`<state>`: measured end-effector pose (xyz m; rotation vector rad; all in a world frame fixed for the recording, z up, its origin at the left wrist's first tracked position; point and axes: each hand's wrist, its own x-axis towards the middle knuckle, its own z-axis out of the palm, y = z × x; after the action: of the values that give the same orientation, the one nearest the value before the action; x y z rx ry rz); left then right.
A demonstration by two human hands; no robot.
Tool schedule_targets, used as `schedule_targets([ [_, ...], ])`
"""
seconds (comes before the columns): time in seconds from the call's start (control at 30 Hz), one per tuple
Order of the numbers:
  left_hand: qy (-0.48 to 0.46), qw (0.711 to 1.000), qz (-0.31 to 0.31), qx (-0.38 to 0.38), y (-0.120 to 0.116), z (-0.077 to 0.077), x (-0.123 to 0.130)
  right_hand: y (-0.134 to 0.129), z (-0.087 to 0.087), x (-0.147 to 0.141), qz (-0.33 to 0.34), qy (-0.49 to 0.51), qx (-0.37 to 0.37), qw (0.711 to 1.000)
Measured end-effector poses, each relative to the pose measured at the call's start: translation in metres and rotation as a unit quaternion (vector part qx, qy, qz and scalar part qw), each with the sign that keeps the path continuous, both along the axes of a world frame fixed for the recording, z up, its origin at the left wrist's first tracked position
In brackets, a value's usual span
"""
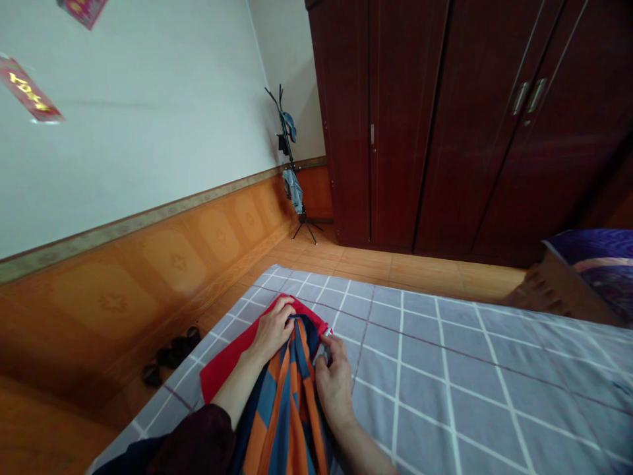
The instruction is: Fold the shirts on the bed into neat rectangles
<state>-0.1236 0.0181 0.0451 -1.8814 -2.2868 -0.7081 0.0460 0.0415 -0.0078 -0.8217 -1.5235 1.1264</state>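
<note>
A red cloth lies near the bed's far left corner, partly under a gathered cloth with orange, blue and grey stripes. My left hand rests over the top of both, its fingers curled on the striped cloth's dark blue edge. Beside that edge, on the right, is my right hand, with thumb and fingers bent together. A small white piece shows at its fingertips, by the corner of the red cloth. What the right fingers pinch is too small to tell.
The bed has a grey sheet with white checks. Dark shoes stand on the floor at left. Behind are a black coat rack and a dark red wardrobe. Purple bedding is at far right.
</note>
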Motion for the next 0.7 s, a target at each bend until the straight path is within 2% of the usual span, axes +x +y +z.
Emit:
schedule_targets([
  [0.2,-0.024,0.998,-0.015,-0.048,-0.01,0.021,-0.006,0.001,-0.001,-0.001,-0.006,0.003,0.003,1.0],
  [0.37,-0.047,0.995,-0.029,-0.088,-0.028,0.04,-0.02,0.0,-0.003,-0.002,-0.012,0.008,0.003,1.0],
  [0.47,-0.061,0.996,-0.012,-0.064,-0.043,0.062,-0.026,0.001,-0.003,-0.002,-0.014,0.015,-0.009,1.0],
  [0.5,-0.071,0.997,0.001,-0.034,-0.05,0.077,-0.028,0.001,-0.003,-0.001,-0.014,0.02,-0.012,1.0],
  [0.57,-0.095,0.993,0.035,0.068,-0.067,0.12,-0.031,0.002,-0.002,0.0,-0.017,0.03,-0.019,0.999],
  [0.63,-0.098,0.97,0.072,0.212,-0.088,0.178,-0.034,0.003,-0.001,0.001,-0.018,0.034,-0.023,0.999],
  [0.7,-0.038,0.942,0.12,0.31,-0.111,0.237,-0.033,0.003,-0.001,0.001,-0.017,0.035,-0.026,0.999],
])
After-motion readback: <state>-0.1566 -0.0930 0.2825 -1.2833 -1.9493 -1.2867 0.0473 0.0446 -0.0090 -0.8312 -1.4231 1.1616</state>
